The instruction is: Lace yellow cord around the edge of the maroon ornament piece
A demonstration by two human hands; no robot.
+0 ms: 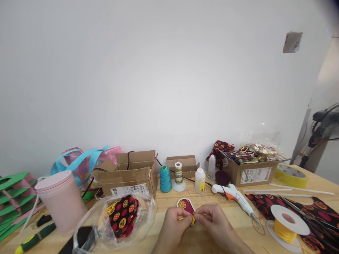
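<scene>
My left hand (175, 224) and my right hand (213, 223) meet low in the middle of the view, fingertips pinched close together. Both are closed on a yellow cord (193, 221), which shows between the fingers. Just beyond and partly under them lies a dark red fabric piece (187, 205) with a pale edge and a gold motif. Its near part is hidden by my fingers. To the right of my right hand rests a white glue gun (237, 199) with an orange trigger. A spool of yellow cord (287, 222) is farther right.
Behind my hands stand a teal thread cone (165, 180), another thread spool (178, 176) and a glue bottle (200, 181). Left are a plastic bag (147, 218), a pink tumbler (62, 204) and an open cardboard box (132, 176). Right are scissors (304, 213) on patterned cloth and a filled box (254, 173).
</scene>
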